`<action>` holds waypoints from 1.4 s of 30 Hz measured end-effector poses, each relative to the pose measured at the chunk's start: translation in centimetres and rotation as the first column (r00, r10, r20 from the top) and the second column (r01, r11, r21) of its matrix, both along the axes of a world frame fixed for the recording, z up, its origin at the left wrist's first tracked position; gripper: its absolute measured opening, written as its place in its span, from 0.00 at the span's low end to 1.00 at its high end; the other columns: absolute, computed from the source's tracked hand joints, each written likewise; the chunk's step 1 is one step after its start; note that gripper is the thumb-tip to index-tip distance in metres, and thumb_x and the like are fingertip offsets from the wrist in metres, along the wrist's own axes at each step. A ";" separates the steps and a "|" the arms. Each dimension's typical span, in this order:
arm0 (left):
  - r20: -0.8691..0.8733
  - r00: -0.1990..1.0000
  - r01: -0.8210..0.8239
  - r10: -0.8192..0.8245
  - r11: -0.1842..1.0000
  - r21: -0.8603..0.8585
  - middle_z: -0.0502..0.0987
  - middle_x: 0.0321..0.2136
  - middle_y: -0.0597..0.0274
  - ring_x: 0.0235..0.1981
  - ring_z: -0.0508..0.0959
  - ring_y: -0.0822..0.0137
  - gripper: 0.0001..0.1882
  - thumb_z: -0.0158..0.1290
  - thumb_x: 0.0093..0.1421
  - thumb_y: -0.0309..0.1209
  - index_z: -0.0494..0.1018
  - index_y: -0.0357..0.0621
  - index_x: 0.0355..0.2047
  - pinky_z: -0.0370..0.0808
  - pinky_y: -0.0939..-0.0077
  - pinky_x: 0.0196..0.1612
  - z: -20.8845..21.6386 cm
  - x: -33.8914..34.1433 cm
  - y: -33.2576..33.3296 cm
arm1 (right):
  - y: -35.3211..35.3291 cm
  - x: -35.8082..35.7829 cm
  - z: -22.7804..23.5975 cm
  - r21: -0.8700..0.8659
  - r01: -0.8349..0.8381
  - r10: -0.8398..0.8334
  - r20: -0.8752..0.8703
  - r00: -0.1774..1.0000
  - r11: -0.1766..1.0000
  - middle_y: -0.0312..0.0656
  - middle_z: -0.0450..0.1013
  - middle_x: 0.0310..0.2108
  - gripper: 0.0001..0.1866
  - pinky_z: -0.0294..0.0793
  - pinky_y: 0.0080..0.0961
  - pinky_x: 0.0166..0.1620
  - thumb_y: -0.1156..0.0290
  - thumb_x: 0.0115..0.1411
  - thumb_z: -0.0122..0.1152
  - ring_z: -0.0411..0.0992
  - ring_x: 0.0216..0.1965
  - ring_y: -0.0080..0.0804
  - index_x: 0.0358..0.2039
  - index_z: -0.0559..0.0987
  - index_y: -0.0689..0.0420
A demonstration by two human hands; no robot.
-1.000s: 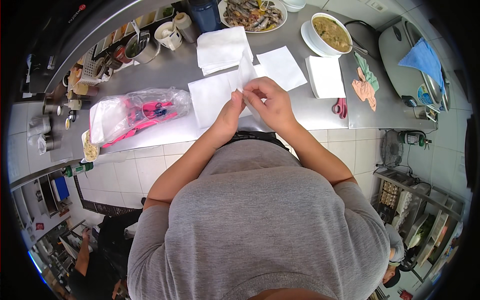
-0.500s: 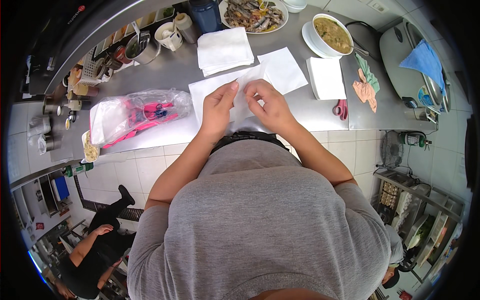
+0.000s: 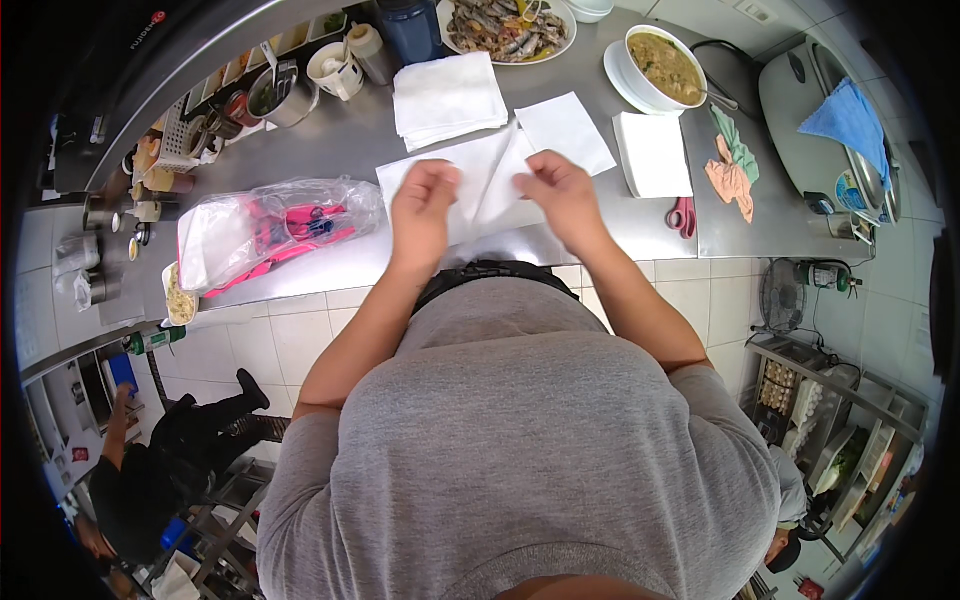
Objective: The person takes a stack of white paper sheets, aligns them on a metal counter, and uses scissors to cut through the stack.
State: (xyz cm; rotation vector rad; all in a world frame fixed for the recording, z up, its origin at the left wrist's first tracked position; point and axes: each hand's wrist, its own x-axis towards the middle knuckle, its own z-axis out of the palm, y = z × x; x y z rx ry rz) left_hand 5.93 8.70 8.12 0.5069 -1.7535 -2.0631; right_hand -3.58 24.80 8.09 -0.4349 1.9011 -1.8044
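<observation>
Head view shows both hands spread wider apart than half a second ago, when they were close together over the same white paper sheet (image 3: 478,185). The left hand (image 3: 422,205) pinches the sheet's left part, the right hand (image 3: 552,190) pinches its right part, and a raised crease now stands between them, so the sheet looks to be mid-fold or being pulled open. It lies on the steel bench (image 3: 350,140), just in front of the person. A stack of white napkins (image 3: 445,98) sits behind it, a plastic bag (image 3: 270,230) to the left.
</observation>
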 end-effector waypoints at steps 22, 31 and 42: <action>0.336 0.839 -0.099 0.429 0.726 -0.681 0.78 0.28 0.49 0.28 0.78 0.55 0.13 0.48 0.61 0.35 0.71 0.36 0.36 0.72 0.64 0.34 -11.0 0.0 -9.3 | -2.2 -7.4 -10.4 0.348 0.387 -0.278 -0.324 0.904 0.854 0.41 0.74 0.27 0.14 0.71 0.25 0.34 0.71 0.46 0.67 0.73 0.28 0.32 0.32 0.75 0.61; 0.364 0.808 -0.089 0.463 0.707 -0.702 0.78 0.28 0.49 0.28 0.78 0.53 0.13 0.48 0.61 0.35 0.70 0.36 0.36 0.72 0.63 0.33 -10.8 -0.4 -9.3 | -3.0 -7.4 -9.7 0.393 0.410 -0.276 -0.354 0.894 0.823 0.40 0.73 0.21 0.10 0.70 0.26 0.31 0.71 0.46 0.67 0.72 0.24 0.32 0.25 0.75 0.60; 0.484 0.746 0.031 0.457 0.702 -0.711 0.77 0.29 0.50 0.30 0.77 0.51 0.14 0.49 0.60 0.37 0.70 0.38 0.38 0.72 0.62 0.36 -7.9 -0.4 -8.8 | 2.0 -7.3 -9.7 0.364 0.471 -0.068 -0.729 0.681 0.804 0.44 0.73 0.23 0.10 0.71 0.33 0.35 0.68 0.48 0.65 0.72 0.28 0.41 0.27 0.75 0.61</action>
